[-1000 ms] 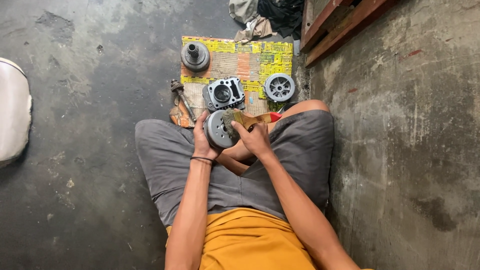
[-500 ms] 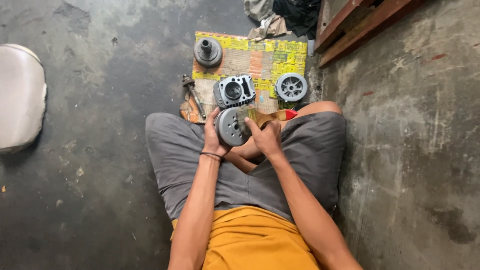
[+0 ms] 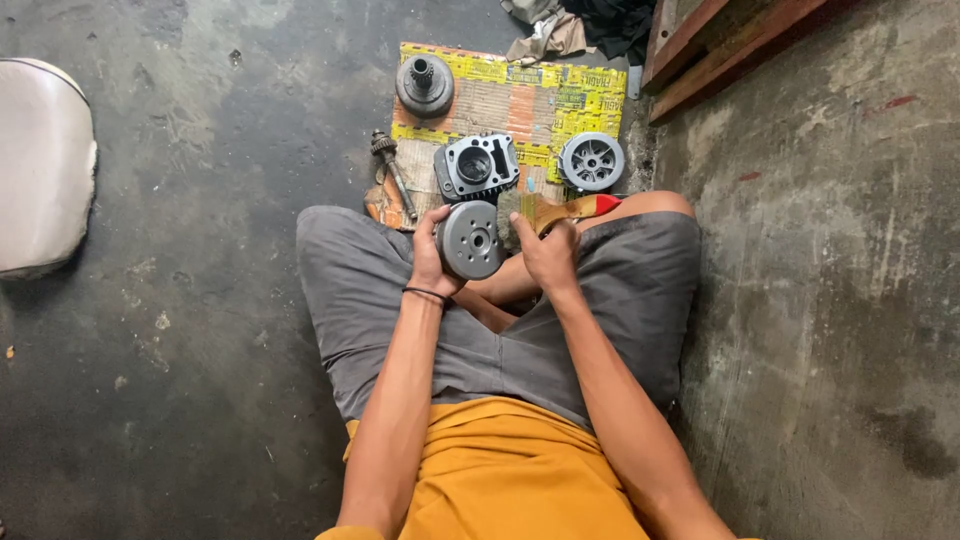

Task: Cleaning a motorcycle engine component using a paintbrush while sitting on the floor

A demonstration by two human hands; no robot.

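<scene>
Both hands work over our lap: left hand (image 3: 432, 262) grips the round metal disc (image 3: 470, 240), right hand (image 3: 548, 255) closed around a paintbrush (image 3: 560, 212) at three o'clock, brushing it clean; turning the disc seems next.

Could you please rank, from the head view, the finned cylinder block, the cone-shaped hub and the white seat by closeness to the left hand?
From the left hand:
1. Finned cylinder block, just beyond it on the cardboard.
2. Cone-shaped hub, at the cardboard's far corner.
3. White seat, far off at the frame's left edge.
</scene>
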